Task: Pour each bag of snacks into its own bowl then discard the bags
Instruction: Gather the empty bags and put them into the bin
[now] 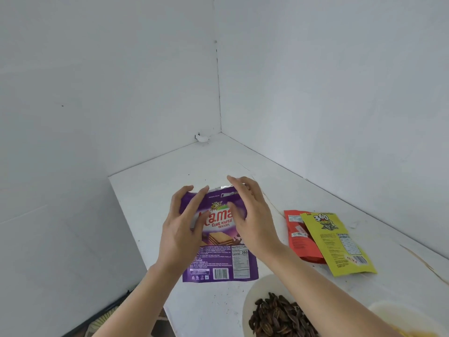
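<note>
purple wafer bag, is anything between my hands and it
Nothing visible does. The purple wafer bag lies flat on the white table, and the left hand and right hand are directly over its upper half. The red bag and yellow bag lie off to the right, apart from it.

Left hand [181,227] and right hand [252,220] overlap purple bag [218,261]
</note>
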`<action>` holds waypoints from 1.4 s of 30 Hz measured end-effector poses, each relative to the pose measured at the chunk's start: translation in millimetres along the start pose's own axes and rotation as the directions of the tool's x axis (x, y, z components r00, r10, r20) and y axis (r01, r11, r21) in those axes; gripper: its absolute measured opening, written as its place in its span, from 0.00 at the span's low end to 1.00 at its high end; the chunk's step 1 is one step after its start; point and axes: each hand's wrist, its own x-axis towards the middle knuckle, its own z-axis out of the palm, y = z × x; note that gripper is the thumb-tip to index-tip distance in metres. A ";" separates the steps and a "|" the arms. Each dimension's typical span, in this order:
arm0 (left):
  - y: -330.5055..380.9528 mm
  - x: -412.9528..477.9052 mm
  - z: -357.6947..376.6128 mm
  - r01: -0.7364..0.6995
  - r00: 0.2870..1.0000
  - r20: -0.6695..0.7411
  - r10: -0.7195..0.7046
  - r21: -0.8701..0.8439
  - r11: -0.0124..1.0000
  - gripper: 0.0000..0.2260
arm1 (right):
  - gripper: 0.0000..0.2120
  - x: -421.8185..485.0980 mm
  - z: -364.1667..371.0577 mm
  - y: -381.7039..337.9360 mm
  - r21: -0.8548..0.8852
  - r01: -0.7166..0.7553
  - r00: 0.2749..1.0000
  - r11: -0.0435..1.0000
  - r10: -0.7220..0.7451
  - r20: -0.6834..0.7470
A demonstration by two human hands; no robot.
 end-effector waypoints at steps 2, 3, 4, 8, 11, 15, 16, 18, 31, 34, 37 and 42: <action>4.6 0.2 -17.7 -0.042 0.999 -0.026 0.043 0.048 0.998 0.22 | 0.23 2.5 0.9 -11.4 0.016 0.028 0.999 0.999 -0.028 -0.023; 6.9 -0.4 -27.4 -0.060 0.998 -0.019 0.061 0.087 0.994 0.23 | 0.22 3.7 2.0 -17.2 0.024 0.042 0.999 0.999 -0.041 -0.034; 9.1 -2.1 -37.1 -0.076 0.997 0.000 0.077 0.135 0.988 0.24 | 0.22 4.3 3.4 -24.0 0.033 0.051 0.998 0.998 -0.050 -0.043; 18.9 -19.7 -76.8 -0.073 0.996 0.063 0.061 0.211 0.975 0.34 | 0.21 2.7 11.3 -56.7 0.075 0.082 0.994 0.994 -0.076 -0.084; 22.1 -30.3 -100.1 -0.095 0.996 0.027 0.091 0.250 0.964 0.35 | 0.22 0.4 19.6 -79.2 0.081 0.084 0.994 0.993 -0.077 -0.078; 16.7 -52.5 -146.1 -0.049 0.995 -0.062 0.074 0.337 0.940 0.37 | 0.28 -14.8 38.3 -120.7 0.114 0.154 0.985 0.981 -0.161 0.059; 15.0 -60.4 -159.4 -0.043 0.994 -0.079 0.077 0.363 0.931 0.37 | 0.31 -20.8 43.7 -131.0 0.107 0.177 0.973 0.978 -0.190 0.134; 11.2 -79.2 -185.8 -0.027 0.990 -0.119 0.081 0.400 0.916 0.38 | 0.37 -33.9 55.4 -150.8 0.056 0.257 0.933 0.965 -0.263 0.248; 9.7 -277.1 -312.4 0.106 0.977 -0.212 0.002 0.499 0.860 0.34 | 0.30 -170.4 124.0 -280.5 0.148 0.406 0.839 0.902 -0.432 0.331; 6.2 -318.0 -331.1 0.161 0.975 -0.211 -0.073 0.438 0.884 0.31 | 0.30 -207.3 135.8 -296.7 0.110 0.440 0.825 0.891 -0.449 0.343; 11.3 -362.3 -339.9 0.241 0.963 -0.214 -0.163 0.418 0.876 0.31 | 0.32 -242.6 144.0 -307.6 0.134 0.398 0.812 0.908 -0.416 0.410; 31.2 -422.2 -343.7 0.361 0.931 -0.235 -0.281 0.465 0.808 0.33 | 0.41 -297.4 153.7 -316.1 0.181 0.370 0.748 0.911 -0.408 0.524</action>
